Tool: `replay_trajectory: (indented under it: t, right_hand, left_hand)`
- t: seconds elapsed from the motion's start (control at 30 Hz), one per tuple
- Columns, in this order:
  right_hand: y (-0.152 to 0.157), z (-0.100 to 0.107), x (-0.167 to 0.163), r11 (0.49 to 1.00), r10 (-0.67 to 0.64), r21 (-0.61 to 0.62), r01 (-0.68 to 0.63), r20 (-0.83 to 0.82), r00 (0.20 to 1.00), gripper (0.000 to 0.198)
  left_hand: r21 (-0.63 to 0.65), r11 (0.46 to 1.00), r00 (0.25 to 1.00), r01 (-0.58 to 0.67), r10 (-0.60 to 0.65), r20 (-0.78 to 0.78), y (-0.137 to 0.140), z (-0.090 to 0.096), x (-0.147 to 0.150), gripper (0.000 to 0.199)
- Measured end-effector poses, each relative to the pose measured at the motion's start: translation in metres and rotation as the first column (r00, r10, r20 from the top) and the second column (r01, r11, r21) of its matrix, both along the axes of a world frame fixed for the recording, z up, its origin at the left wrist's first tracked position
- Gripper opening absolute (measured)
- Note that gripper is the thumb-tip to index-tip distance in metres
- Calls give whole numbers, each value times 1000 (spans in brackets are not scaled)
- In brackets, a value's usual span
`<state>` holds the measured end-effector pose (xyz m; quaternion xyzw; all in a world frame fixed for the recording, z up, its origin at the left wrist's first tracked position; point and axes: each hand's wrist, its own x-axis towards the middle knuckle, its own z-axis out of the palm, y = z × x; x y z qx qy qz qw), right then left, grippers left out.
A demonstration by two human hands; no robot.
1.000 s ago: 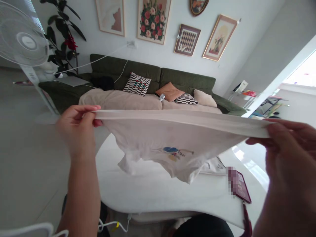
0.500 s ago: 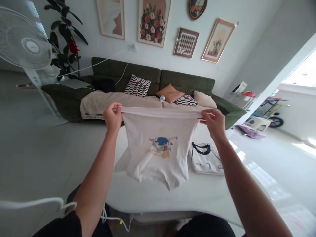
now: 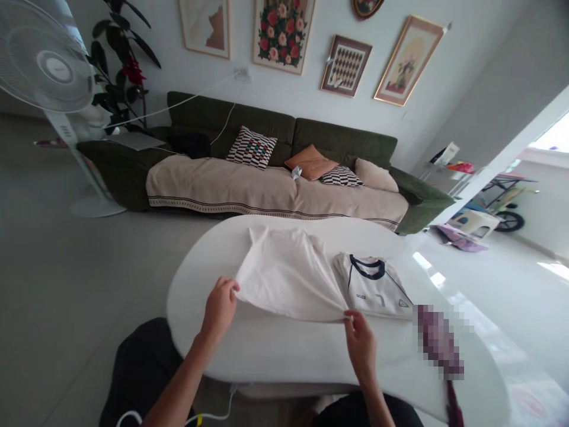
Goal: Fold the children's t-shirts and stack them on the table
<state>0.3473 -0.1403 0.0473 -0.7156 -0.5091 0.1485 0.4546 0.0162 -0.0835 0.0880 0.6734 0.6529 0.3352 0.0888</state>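
Note:
A white T-shirt lies spread over the white table, its near hem drawn out between my hands. My left hand is closed on the hem's left corner. At the right corner my right hand pinches the same hem between thumb and fingers. The shirt's printed design does not show now. Just to the right, almost touching it, is a folded white jersey with a dark navy collar.
A dark red item, blurred by pixels, is at the table's right. Beyond the table stands a green sofa with cushions and a beige cover. A white standing fan is at the left. A white cable hangs below the near edge.
The T-shirt came down from being held up with its print showing and now lies on the table. Both hands moved lower and nearer, still gripping the hem.

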Motion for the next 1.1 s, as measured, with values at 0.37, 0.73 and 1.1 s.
replay_trajectory:
  t: [0.37, 0.73, 1.1]
  right_hand:
    - [-48, -69, 5, 960, 252, -171, -224, 166, 953, 22]
    - [-40, -52, 6, 905, 328, -346, -249, 194, 925, 24]
    - [-25, -25, 11, 614, 608, -554, -562, -121, 784, 20]
  left_hand:
    - [-629, 777, 889, -15, -278, -364, -61, -39, 15, 25]
    - [-340, 940, 895, 11, -161, -415, 75, -58, 87, 50]
    - [-329, 922, 908, -206, 55, -415, 67, -86, 40, 51]
